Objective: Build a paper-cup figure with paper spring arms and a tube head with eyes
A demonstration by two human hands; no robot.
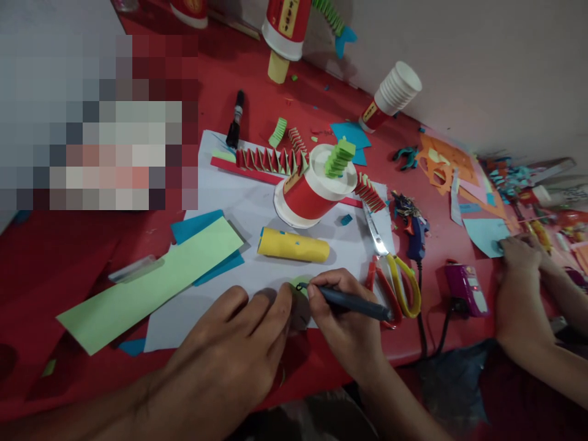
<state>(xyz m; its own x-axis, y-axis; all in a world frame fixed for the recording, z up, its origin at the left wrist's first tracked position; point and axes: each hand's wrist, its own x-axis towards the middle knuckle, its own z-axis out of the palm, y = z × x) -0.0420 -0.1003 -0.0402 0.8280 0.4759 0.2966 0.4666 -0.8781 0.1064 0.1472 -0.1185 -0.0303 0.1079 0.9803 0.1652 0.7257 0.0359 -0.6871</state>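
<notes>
In my right hand [346,334] is a dark pen [351,301], its tip touching a small light green paper piece [301,285] marked with a little black loop. My left hand [236,343] has its fingers bent together over that piece's left edge, steadying it at the front of a white paper sheet [215,300]. Beyond them lies a yellow paper tube [294,245]. Behind the tube stands an upturned red and white paper cup [305,199], with pleated red-green paper strips [266,161] at its sides and a pleated green piece [340,158] on top.
Scissors [395,283] lie right of my right hand, near a blue glue gun [417,236] and purple box [467,289]. A green paper strip [156,285] overlaps blue paper at left. Stacked cups [390,95] stand behind. Another person's hand [521,254] rests at far right.
</notes>
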